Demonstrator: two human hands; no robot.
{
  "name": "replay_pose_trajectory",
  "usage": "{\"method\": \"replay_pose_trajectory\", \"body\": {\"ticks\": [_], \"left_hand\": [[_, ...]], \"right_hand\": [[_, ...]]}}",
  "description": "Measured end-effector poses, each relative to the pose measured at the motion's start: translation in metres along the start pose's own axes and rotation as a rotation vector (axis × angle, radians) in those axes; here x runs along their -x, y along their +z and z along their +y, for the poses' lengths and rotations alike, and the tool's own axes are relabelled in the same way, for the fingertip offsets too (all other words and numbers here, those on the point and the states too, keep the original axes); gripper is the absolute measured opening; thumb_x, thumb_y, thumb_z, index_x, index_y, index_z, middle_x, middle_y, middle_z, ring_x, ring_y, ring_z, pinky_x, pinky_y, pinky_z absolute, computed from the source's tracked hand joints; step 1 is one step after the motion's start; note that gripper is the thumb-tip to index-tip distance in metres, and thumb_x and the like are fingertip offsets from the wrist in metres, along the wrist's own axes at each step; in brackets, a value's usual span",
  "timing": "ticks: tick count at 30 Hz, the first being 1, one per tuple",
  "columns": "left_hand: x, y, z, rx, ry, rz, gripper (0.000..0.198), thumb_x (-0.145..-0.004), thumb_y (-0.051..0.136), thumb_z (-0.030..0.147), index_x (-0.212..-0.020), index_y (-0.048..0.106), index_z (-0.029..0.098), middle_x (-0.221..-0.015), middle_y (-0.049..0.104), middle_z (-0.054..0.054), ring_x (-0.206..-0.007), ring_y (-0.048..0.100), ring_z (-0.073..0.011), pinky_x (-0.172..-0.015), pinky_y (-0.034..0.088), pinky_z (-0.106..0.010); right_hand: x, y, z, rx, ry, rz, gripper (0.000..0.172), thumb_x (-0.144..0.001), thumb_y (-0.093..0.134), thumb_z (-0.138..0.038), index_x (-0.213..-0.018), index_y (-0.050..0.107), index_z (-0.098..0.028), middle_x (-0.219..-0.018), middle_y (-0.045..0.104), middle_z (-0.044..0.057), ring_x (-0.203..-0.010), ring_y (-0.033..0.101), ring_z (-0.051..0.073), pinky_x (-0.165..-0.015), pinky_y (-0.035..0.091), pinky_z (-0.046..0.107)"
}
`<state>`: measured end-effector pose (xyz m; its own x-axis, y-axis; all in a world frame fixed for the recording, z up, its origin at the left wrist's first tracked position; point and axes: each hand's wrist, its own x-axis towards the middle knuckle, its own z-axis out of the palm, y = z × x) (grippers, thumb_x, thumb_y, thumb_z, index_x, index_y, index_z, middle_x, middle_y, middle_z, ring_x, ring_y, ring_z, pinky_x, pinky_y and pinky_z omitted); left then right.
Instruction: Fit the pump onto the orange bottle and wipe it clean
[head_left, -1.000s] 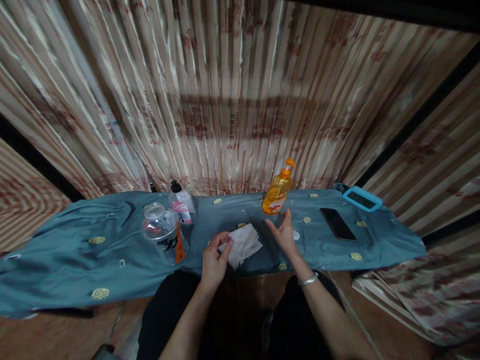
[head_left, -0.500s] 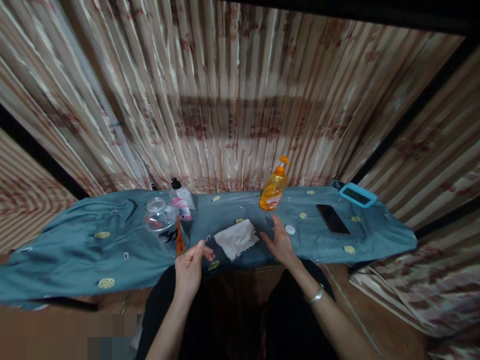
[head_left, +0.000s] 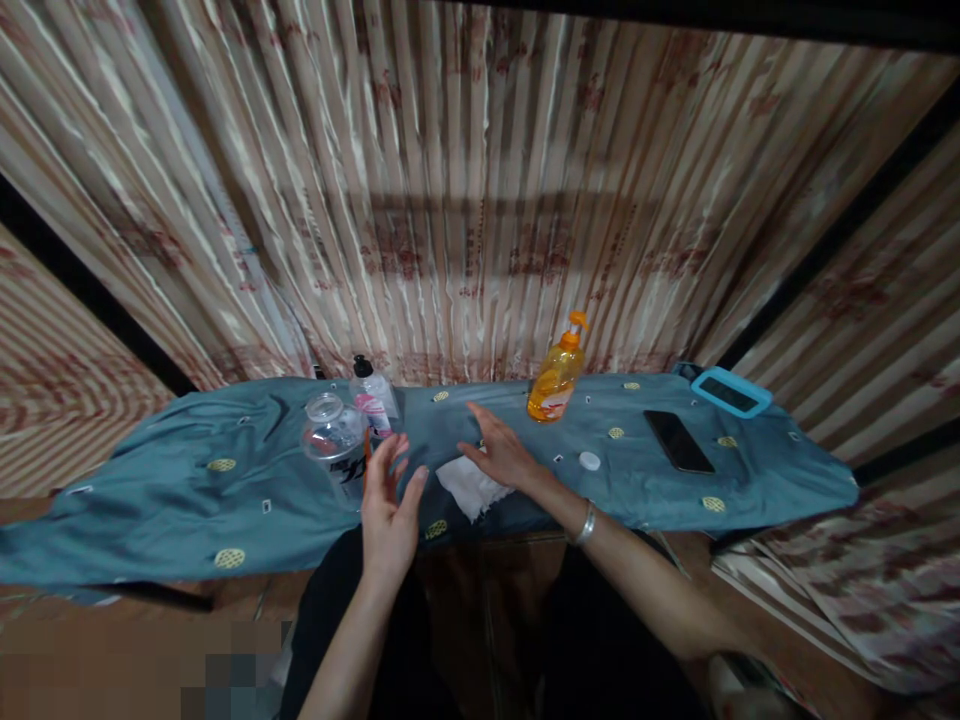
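The person's hands (head_left: 391, 530) join bare, slender forearms (head_left: 349, 640), the right wrist (head_left: 553, 491) circled by a shiny, silver-coloured bracelet (head_left: 587, 522), while very dark clothing (head_left: 592, 620) covers both legs (head_left: 330, 595), its finer details lost in shadow.

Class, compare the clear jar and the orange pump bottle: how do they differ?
The clear jar is colourless, while the orange pump bottle is orange. The jar is wider; the bottle is slimmer. The jar's mouth is uncovered, whereas a pump tops the bottle. Both are see-through and stand on the blue-green cloth.
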<state>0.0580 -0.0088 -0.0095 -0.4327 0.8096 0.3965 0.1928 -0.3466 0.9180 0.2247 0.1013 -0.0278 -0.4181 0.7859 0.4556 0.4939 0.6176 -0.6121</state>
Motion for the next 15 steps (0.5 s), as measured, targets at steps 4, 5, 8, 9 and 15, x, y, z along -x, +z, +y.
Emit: {"method": "replay_pose_trajectory", "body": {"ticks": [4, 5, 8, 9, 15], "left_hand": [[-0.016, 0.036, -0.018, -0.136, -0.002, 0.041, 0.078, -0.082, 0.060, 0.028, -0.149, 0.021, 0.021, -0.161, 0.021, -0.012, -0.150, 0.018, -0.0241, -0.123, 0.015, -0.045], [-0.017, 0.039, -0.023, -0.164, -0.007, 0.037, 0.080, -0.082, 0.058, 0.025, -0.151, 0.017, 0.020, -0.162, 0.017, -0.013, -0.151, 0.014, -0.0239, -0.123, 0.012, -0.045], [-0.014, 0.042, -0.043, -0.181, -0.062, 0.025, 0.083, -0.081, 0.054, 0.020, -0.152, 0.011, 0.017, -0.163, 0.011, -0.015, -0.152, 0.010, -0.0241, -0.123, 0.013, -0.046], [-0.011, 0.042, -0.052, -0.172, -0.092, 0.022, 0.082, -0.081, 0.054, 0.019, -0.151, 0.011, 0.016, -0.163, 0.011, -0.015, -0.152, 0.011, -0.0246, -0.123, 0.014, -0.047], [-0.004, 0.049, -0.104, -0.112, -0.344, -0.003, 0.072, -0.081, 0.054, 0.015, -0.147, 0.025, 0.019, -0.157, 0.030, -0.016, -0.147, 0.028, -0.0261, -0.120, 0.026, -0.048]], "right_hand": [[-0.058, 0.021, -0.015, -0.055, 0.024, -0.027, 0.048, -0.090, 0.063, -0.037, -0.133, 0.051, -0.021, -0.141, 0.052, 0.010, -0.124, 0.054, 0.029, -0.102, 0.045, 0.056], [-0.072, 0.027, -0.019, -0.066, 0.031, -0.034, 0.048, -0.090, 0.064, -0.037, -0.133, 0.051, -0.021, -0.141, 0.051, 0.010, -0.124, 0.054, 0.029, -0.102, 0.045, 0.055], [-0.107, 0.046, -0.031, -0.100, 0.048, -0.082, 0.047, -0.090, 0.064, -0.038, -0.132, 0.052, -0.021, -0.138, 0.054, 0.010, -0.120, 0.057, 0.028, -0.099, 0.047, 0.053], [-0.117, 0.054, -0.035, -0.111, 0.049, -0.099, 0.047, -0.090, 0.063, -0.038, -0.132, 0.052, -0.021, -0.139, 0.053, 0.010, -0.121, 0.056, 0.028, -0.099, 0.047, 0.053], [-0.156, 0.101, -0.049, -0.175, 0.090, -0.207, 0.040, -0.091, 0.063, -0.037, -0.125, 0.056, -0.019, -0.131, 0.059, 0.009, -0.113, 0.061, 0.025, -0.094, 0.051, 0.049]]}}
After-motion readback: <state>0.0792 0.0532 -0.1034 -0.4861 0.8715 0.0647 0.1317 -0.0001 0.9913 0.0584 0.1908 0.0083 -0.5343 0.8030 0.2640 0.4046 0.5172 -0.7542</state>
